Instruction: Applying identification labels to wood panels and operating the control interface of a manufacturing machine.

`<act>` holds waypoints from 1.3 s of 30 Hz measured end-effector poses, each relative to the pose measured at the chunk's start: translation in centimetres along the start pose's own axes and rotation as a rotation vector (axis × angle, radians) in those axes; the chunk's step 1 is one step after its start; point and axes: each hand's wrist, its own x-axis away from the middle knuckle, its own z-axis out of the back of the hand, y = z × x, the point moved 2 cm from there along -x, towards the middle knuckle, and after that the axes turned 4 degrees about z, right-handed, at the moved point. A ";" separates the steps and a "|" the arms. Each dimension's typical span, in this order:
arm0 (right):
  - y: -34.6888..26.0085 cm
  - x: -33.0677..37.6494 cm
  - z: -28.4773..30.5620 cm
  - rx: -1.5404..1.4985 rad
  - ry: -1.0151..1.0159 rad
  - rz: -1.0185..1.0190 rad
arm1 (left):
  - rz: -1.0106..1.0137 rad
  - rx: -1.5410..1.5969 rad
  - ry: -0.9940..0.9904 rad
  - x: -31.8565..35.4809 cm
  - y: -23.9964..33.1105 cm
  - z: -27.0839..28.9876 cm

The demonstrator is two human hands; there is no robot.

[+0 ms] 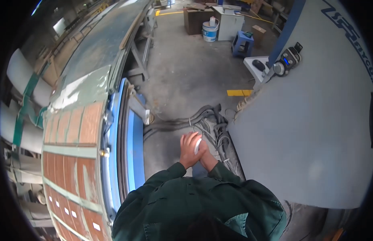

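In front of my chest, both hands are brought together. My left hand (189, 151) has its fingers stretched out and slightly apart, lying along the side of a small white object (197, 146). My right hand (205, 154) is closed around that object from the other side, its fingers partly hidden. Only a narrow strip of the white thing shows between the hands, so its kind cannot be made out. Dark green sleeves cover both my arms.
A long bench with brown panels (90, 168) and a blue side rail (135, 152) runs along my left. Thick black cables (202, 114) cross the floor ahead. A large grey machine housing (303, 140) fills the right. Farther off stand a bucket (210, 33) and a blue stool (242, 43).
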 end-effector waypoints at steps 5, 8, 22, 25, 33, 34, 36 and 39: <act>-6.7 -14.6 -0.9 0.581 0.460 -0.032 | -0.011 0.167 0.123 -13.6 -8.5 -4.1; -10.2 -21.5 -2.2 0.916 0.371 -0.036 | 0.110 0.261 0.159 -22.0 -11.3 -4.3; -24.8 -46.2 -9.0 0.654 0.650 0.386 | -0.077 0.259 -0.214 -52.5 -25.1 -17.9; -33.2 -53.8 -10.7 0.775 0.510 0.776 | 0.182 0.543 -0.245 -59.0 -28.3 -22.1; -47.2 -60.7 -16.2 0.789 0.343 0.994 | -0.322 0.212 -0.225 -72.7 -27.8 -30.3; -47.4 -61.4 -18.1 0.799 0.463 1.052 | -0.321 0.195 -0.298 -73.9 -27.7 -31.7; -51.3 -62.2 -19.0 0.782 0.417 1.073 | -0.330 0.231 -0.329 -76.8 -27.1 -34.5; -58.0 -64.1 -20.9 0.756 0.342 1.157 | -0.283 0.320 -0.443 -81.1 -26.6 -40.7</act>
